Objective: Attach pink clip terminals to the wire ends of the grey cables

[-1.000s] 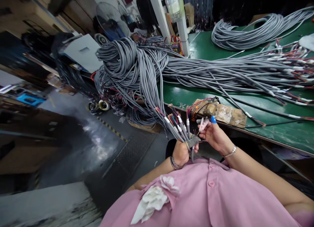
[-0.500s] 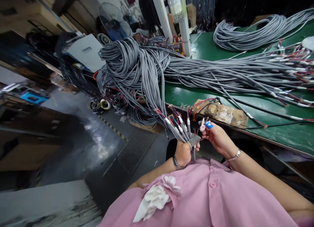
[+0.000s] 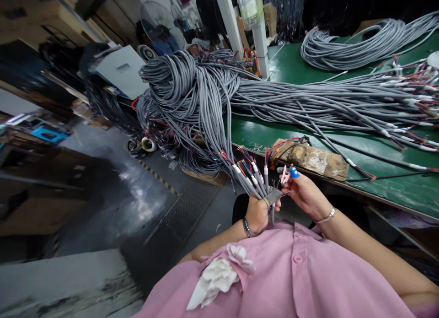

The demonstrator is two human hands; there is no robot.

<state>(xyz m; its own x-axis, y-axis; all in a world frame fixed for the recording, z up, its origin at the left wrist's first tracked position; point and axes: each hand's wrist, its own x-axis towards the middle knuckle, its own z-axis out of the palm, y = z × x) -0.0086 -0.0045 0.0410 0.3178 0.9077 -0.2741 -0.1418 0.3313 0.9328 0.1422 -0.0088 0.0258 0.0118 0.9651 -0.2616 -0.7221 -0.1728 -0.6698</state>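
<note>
In front of my chest, my left hand [image 3: 257,213] is closed around a bunch of grey cables [image 3: 258,186]. Their stripped ends, with white bands and thin coloured wires, fan upward past the fist. A grey covering wraps the left thumb, which presses on the bunch. Just to the right, my right hand [image 3: 305,195] pinches a small pink clip [image 3: 285,176] between thumb and fingers. Blue tape [image 3: 294,172] is on that thumb's tip. Fine wires show between the two hands; whether the right fingers also touch them is hard to see.
A long bundle of grey cables [image 3: 291,98] lies across the green table [image 3: 254,134], with a coil [image 3: 343,48] behind. A worn wooden block [image 3: 315,161] sits at the front edge. Left stand a pale grey box [image 3: 120,71] and a fan [image 3: 161,27].
The pink clip has turned slightly in my right fingers, so its two arms now show. My left hand keeps its hold on the cables. The whole view has shifted a little.
</note>
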